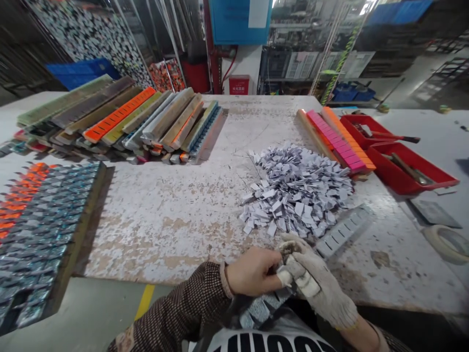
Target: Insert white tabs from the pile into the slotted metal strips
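Note:
My bare left hand (252, 271) and my right hand (315, 281), which wears a white knit glove, meet at the near edge of the table. Both are closed around a small bundle of pale grey tags (287, 266) pinched between the fingertips. More grey pieces hang below my hands over my lap (262, 308). Just beyond my hands lies a large loose pile of grey-white paper tags (296, 193), with a grey slotted strip (344, 230) to its right.
Worn white table (176, 215). Stacked long racks of coloured pieces sit at back left (120, 120); a blue and orange rack (40, 230) lies at left. Pink and orange strips (337, 139), red trays with tools (403, 166) and a tape roll (445, 242) are on the right.

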`<action>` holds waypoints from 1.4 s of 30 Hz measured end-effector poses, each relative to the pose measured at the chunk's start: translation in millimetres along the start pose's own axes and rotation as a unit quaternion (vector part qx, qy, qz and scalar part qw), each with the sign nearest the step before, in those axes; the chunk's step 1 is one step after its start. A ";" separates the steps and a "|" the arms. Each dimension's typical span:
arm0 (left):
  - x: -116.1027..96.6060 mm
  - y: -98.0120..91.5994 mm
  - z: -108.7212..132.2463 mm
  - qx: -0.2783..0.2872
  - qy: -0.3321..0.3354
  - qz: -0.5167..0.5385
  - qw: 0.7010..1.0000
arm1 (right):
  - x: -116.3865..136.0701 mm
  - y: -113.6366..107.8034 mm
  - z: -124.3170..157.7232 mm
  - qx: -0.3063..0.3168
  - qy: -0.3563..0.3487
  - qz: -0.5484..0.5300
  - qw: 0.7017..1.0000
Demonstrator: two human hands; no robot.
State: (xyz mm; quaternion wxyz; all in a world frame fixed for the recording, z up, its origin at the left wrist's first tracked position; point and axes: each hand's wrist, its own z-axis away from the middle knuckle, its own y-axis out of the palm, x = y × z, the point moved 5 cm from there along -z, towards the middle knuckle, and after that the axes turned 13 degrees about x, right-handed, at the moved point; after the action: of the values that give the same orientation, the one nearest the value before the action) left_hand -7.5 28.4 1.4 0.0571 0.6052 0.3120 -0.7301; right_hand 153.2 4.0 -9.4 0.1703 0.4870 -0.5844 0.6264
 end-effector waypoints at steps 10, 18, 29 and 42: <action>2.7 4.9 0.6 -0.053 -0.068 0.010 0.996 | -6.3 0.0 -4.3 -0.030 0.026 -0.039 0.998; 1.1 7.4 -0.2 -0.032 -0.066 -0.028 0.997 | -1.3 0.0 0.7 -0.011 -0.022 0.029 0.999; 9.4 39.2 111.3 -0.097 -0.059 -0.177 0.978 | 0.1 -2.8 0.3 -0.068 -0.041 0.117 0.990; 25.3 73.9 107.3 -0.159 -0.053 -0.331 0.929 | 66.8 22.1 41.6 -0.022 -0.120 0.366 0.923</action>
State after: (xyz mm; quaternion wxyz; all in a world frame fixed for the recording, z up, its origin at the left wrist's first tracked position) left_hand -71.0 -79.5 -42.6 -0.0756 0.4108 0.6031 -0.6796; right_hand 121.7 -62.8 25.6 -0.1313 0.3071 -0.7512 0.5693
